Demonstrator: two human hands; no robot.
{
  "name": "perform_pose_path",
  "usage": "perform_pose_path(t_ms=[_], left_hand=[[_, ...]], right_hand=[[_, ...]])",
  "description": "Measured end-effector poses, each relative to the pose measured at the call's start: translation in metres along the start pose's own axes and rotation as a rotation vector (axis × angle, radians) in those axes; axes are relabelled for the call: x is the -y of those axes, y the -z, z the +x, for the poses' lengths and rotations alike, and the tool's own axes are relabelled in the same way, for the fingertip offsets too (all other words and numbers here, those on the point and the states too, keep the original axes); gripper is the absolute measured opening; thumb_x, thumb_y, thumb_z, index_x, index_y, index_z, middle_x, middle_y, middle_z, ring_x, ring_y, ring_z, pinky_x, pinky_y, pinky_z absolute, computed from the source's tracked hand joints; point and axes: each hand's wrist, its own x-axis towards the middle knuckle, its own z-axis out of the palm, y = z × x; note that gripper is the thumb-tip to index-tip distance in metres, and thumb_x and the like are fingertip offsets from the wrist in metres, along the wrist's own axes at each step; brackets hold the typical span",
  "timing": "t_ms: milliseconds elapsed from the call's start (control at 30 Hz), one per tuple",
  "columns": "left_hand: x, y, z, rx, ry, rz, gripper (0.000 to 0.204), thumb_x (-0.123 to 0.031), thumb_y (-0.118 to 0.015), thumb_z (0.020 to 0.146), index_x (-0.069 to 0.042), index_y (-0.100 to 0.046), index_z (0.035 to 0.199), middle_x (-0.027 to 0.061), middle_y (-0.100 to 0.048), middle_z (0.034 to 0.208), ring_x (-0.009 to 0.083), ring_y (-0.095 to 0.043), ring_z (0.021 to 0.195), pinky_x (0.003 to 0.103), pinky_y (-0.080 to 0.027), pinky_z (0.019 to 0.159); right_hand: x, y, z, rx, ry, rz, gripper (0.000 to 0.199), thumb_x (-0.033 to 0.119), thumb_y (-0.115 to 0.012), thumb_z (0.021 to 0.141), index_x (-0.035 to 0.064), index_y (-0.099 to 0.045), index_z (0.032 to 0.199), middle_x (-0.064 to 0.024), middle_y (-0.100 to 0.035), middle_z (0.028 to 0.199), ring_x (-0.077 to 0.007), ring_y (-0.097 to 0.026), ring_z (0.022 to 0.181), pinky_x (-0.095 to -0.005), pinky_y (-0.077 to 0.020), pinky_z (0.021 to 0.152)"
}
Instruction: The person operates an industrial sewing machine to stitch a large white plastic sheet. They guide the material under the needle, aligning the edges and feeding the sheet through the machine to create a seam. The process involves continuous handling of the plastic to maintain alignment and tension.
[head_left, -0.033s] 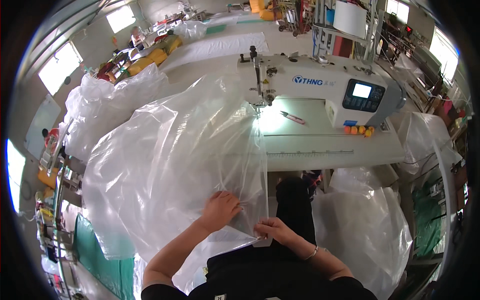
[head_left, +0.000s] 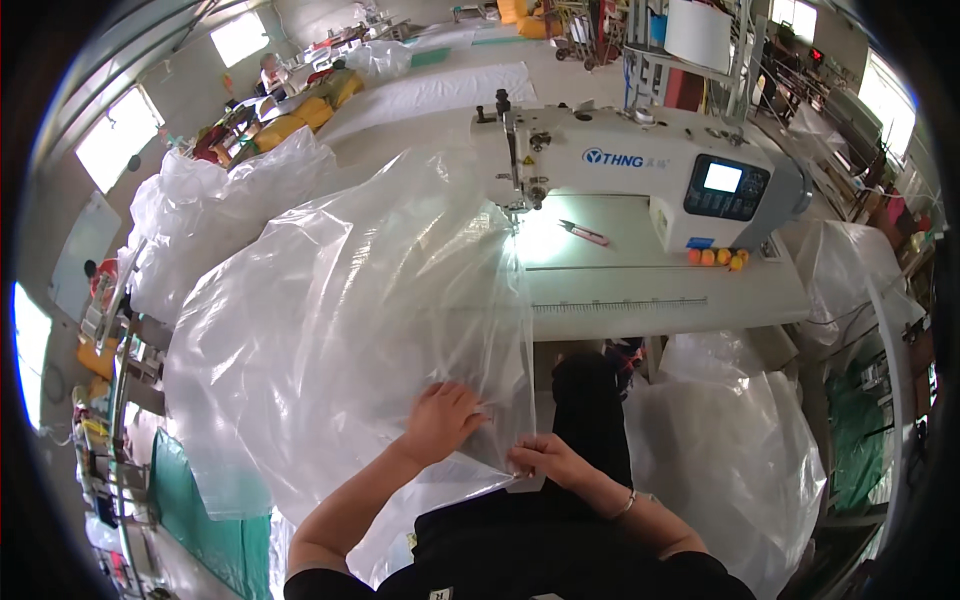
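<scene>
A large sheet of clear plastic film [head_left: 300, 330] spreads from the sewing machine [head_left: 620, 165] down over my lap. Its right edge runs under the needle area, where the lamp glares and hides the exact contact. My left hand [head_left: 445, 422] rests on the film, its fingers bent and closed on a fold. To the right and slightly nearer me, my right hand [head_left: 548, 458] pinches the film's edge by the lower corner. A small cutter with a pinkish handle [head_left: 584, 233] lies on the machine bed, away from both hands.
Small orange and yellow pieces [head_left: 718, 258] sit below the machine's control panel [head_left: 727, 187]. Crumpled clear film [head_left: 230, 215] is heaped at the left. More film [head_left: 725, 460] hangs at the right of my legs. A ruler scale [head_left: 620, 305] runs along the table's front.
</scene>
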Motion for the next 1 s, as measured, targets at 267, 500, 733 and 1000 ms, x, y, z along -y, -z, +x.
perform_pose_path(t_ms=[267,500,733,1000], left_hand=[[-0.079,-0.002,0.067,-0.397,-0.126,0.022,0.044,-0.019,-0.076,0.071,-0.005,-0.057,0.108,0.0102,-0.06,0.105,0.0322,-0.058,0.097,0.043,-0.047,0.082],[-0.067,-0.026,0.082,-0.438,-0.186,-0.099,0.021,-0.005,-0.067,0.077,-0.003,-0.061,0.096,0.005,-0.062,0.076,0.0277,-0.061,0.077,0.041,-0.049,0.064],[-0.016,-0.031,0.027,-0.286,0.328,-0.463,0.014,-0.005,-0.062,0.085,-0.003,-0.055,0.097,0.0147,-0.063,0.075,0.0321,-0.064,0.067,0.038,-0.05,0.061],[-0.036,-0.023,0.041,-0.268,0.306,-0.638,0.014,-0.005,-0.058,0.091,0.002,-0.052,0.102,0.0129,-0.066,0.072,0.0186,-0.07,0.07,0.03,-0.052,0.061]], right_hand=[[0.007,-0.007,0.001,-0.022,0.065,0.035,0.022,0.023,-0.059,0.096,0.0032,-0.066,0.09,0.0024,-0.059,0.074,-0.0059,-0.053,0.068,-0.0223,-0.0414,0.063],[0.007,-0.004,-0.003,-0.044,0.097,-0.003,0.023,0.021,-0.058,0.096,-0.0001,-0.067,0.094,0.0005,-0.062,0.077,-0.0064,-0.057,0.071,-0.0222,-0.0443,0.063],[0.018,-0.008,-0.017,-0.137,0.201,-0.091,0.022,0.019,-0.061,0.093,-0.0024,-0.067,0.09,-0.0024,-0.064,0.073,-0.009,-0.059,0.068,-0.0239,-0.0477,0.063],[0.036,-0.019,-0.006,-0.17,0.369,-0.415,0.02,0.018,-0.064,0.09,-0.001,-0.064,0.082,-0.0099,-0.058,0.059,-0.0145,-0.056,0.053,-0.0314,-0.0445,0.053]])
